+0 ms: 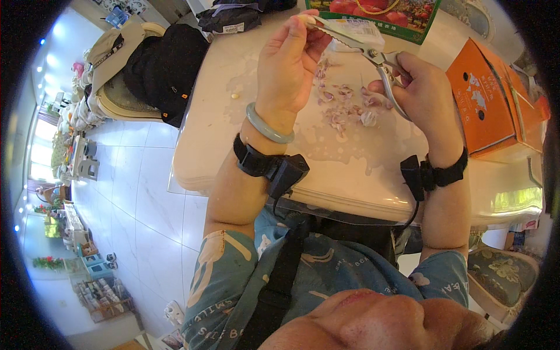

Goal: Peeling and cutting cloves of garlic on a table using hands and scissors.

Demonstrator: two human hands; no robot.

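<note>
My left hand [284, 76] is raised over the table, its fingertips pinching a small pale piece that looks like a garlic clove [307, 20]. Wrapped round the handles of a pair of metal kitchen scissors [374, 56] is my right hand [430, 87]. The serrated blades point left, their tips right at the clove; whether they touch it I cannot tell. Beneath the scissors, garlic cloves and purplish skins [338, 111] lie scattered on the cream table [233, 146]. One pale clove [235, 95] sits apart on the left.
Behind the scissors is a white plastic container [359, 30]. A green gift box with red fruit pictures [402, 26] stands at the back. An orange carton [487, 102] occupies the right side. A dark plastic bag [230, 20] lies at the far left edge, near a chair with black clothing [166, 73].
</note>
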